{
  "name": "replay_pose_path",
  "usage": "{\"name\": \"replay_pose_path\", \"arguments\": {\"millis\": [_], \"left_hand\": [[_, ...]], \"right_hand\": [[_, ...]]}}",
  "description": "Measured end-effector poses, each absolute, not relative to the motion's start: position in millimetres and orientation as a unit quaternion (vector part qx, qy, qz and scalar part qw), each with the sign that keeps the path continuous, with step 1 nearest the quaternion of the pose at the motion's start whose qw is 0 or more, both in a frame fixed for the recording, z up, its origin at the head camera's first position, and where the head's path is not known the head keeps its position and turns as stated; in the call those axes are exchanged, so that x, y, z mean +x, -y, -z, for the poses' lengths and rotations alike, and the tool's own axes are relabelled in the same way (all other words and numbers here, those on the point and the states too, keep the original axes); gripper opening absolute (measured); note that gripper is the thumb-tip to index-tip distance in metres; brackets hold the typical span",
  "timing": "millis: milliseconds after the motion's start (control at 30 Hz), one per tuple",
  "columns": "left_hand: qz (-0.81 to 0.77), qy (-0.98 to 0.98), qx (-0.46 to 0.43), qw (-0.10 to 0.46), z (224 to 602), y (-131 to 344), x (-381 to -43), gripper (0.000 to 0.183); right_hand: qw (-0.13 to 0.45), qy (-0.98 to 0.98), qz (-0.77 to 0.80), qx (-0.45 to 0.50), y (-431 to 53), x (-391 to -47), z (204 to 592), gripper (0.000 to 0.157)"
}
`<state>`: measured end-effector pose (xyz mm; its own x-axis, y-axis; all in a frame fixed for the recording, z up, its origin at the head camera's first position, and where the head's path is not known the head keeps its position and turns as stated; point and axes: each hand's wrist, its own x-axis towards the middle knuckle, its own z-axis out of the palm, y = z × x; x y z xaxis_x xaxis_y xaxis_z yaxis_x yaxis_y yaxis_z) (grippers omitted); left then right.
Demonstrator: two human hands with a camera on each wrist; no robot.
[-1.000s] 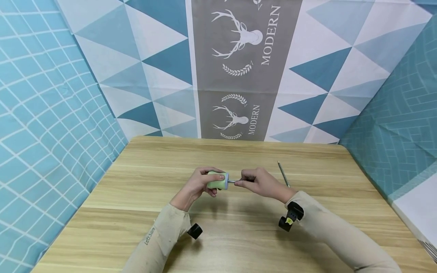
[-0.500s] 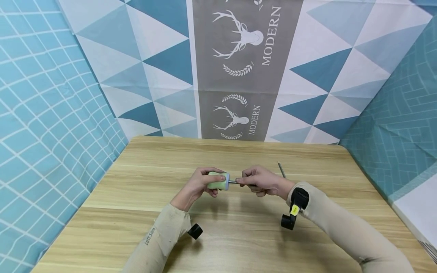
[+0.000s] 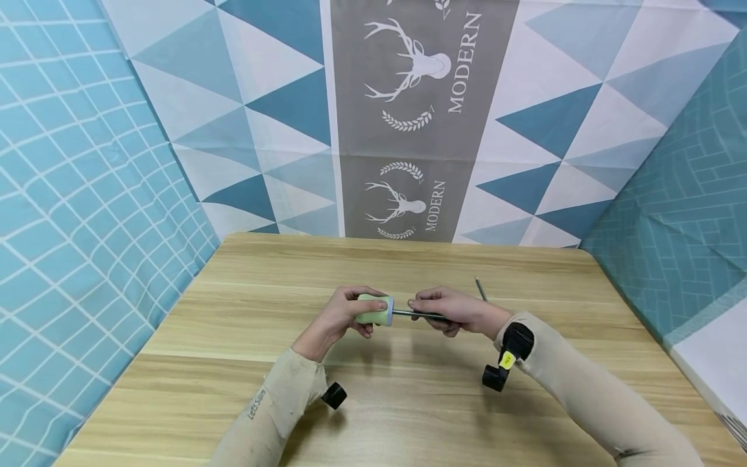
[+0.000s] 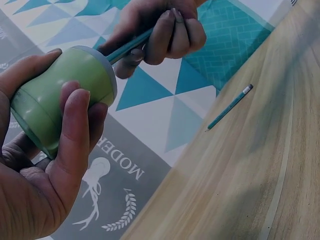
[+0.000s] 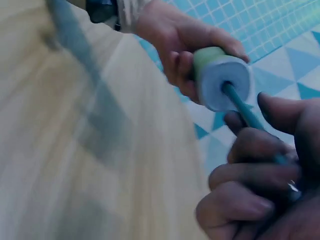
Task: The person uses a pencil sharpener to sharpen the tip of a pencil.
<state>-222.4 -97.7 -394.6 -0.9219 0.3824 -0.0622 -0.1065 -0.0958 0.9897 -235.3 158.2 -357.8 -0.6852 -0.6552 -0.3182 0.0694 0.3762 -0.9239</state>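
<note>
My left hand (image 3: 338, 314) grips a light green pencil sharpener (image 3: 371, 311) with a pale lid, its thumb and fingers wrapped around the body. In the right wrist view a dark green pencil (image 5: 243, 106) enters the hole in the lid of the sharpener (image 5: 226, 82); its tip is hidden inside. My right hand (image 3: 452, 307) holds this pencil, with thumb and forefinger near the shaft and the other fingers curled around its rear part. Both hands are above the table, facing each other. In the left wrist view the pencil (image 4: 132, 46) slants up from the sharpener.
A second green pencil (image 4: 230, 108) lies on the wooden table (image 3: 262, 395), behind my right wrist in the head view. Patterned sheets (image 3: 403, 130) hang at the back and both sides. A white object (image 3: 714, 370) stands by the table's right edge.
My right hand has turned about the pencil and shifted slightly right. More of the shaft shows between the sharpener and the fingers. My left hand stays nearly still.
</note>
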Motion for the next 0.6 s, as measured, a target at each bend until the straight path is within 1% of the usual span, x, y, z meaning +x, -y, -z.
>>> {"name": "replay_pose_path", "arguments": {"millis": [67,100,167,233,300,400,467,533,600], "left_hand": [[-0.733,-0.651,0.107,0.166,394,98,-223,0.030],[-0.732,-0.652,0.108,0.166,394,99,-223,0.030],[-0.734,-0.651,0.105,0.164,394,99,-223,0.030],[-0.736,-0.649,0.104,0.162,393,100,-222,0.030],[-0.737,-0.648,0.106,0.162,393,101,-222,0.030],[-0.739,-0.644,0.107,0.164,392,101,-222,0.029],[-0.741,-0.642,0.109,0.165,392,101,-223,0.030],[-0.743,-0.639,0.109,0.166,392,101,-223,0.030],[-0.745,-0.637,0.109,0.166,392,100,-223,0.029]], "right_hand": [[0.307,-0.782,0.496,-0.220,-162,-234,355,0.035],[0.278,-0.797,0.481,-0.237,-164,-233,353,0.035],[0.200,-0.828,0.445,-0.275,-169,-229,351,0.033],[0.107,-0.848,0.408,-0.322,-172,-225,350,0.026],[-0.003,-0.853,0.356,-0.381,-175,-221,353,0.020],[-0.176,-0.822,0.247,-0.481,-176,-219,361,0.021],[-0.282,-0.783,0.172,-0.528,-174,-219,368,0.024],[-0.368,-0.743,0.102,-0.550,-171,-220,375,0.026],[-0.422,-0.716,0.050,-0.554,-168,-221,379,0.025]]}}
